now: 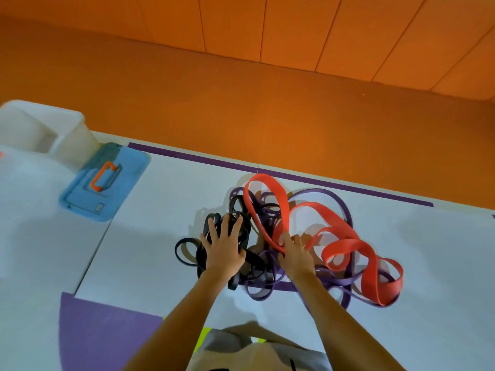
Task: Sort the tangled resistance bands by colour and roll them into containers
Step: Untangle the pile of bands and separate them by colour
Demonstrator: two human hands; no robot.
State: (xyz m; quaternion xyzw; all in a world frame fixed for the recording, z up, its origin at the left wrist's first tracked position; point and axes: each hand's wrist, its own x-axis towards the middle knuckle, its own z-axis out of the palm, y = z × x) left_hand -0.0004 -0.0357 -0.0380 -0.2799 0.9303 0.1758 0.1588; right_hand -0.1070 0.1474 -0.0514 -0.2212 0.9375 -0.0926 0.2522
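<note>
Black bands (235, 253) lie under the spread-open left grip (223, 247); right grip (294, 254) pinches the red band (345, 245).

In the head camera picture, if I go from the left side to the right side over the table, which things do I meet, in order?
White container → blue lid with orange handle → black bands under the left hand → right hand on the tangle → red band, which reaches farthest right. The purple bands run through the whole tangle, so I give them no place.
</note>
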